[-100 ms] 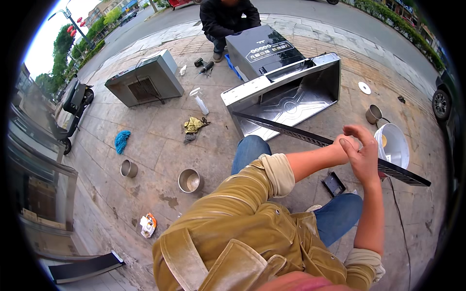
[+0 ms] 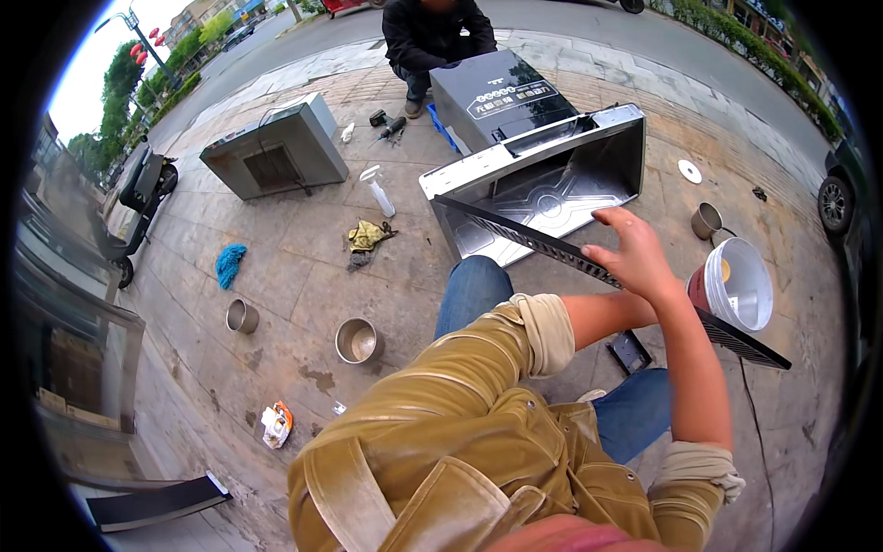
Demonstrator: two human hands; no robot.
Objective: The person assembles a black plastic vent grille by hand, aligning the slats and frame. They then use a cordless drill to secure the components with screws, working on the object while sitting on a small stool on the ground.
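Observation:
A long black slotted metal strip (image 2: 543, 241) runs slantwise from the open metal housing (image 2: 552, 198) down to the right, past a bucket. My left hand (image 2: 641, 309) is at the strip's middle, mostly covered by my right wrist; the strip stays raised there, so it appears closed around it. My right hand (image 2: 635, 253) is over the strip, left of my left hand. Its thumb lies near the strip's edge and its fingers are curved apart, not wrapped round it. The strip's far end overlaps the shiny inside of the housing.
A person in black crouches behind a dark boxy appliance (image 2: 501, 92). Around lie a grey unit (image 2: 276, 152), a spray bottle (image 2: 377, 190), a drill (image 2: 391, 126), gloves (image 2: 370, 235), a blue cloth (image 2: 231, 265), metal pots (image 2: 359, 341), a white bucket (image 2: 740, 285) and a small black tray (image 2: 630, 351).
My right hand has moved left along the strip, from above my left hand to beyond it. The strip's right end has shifted slightly left and down.

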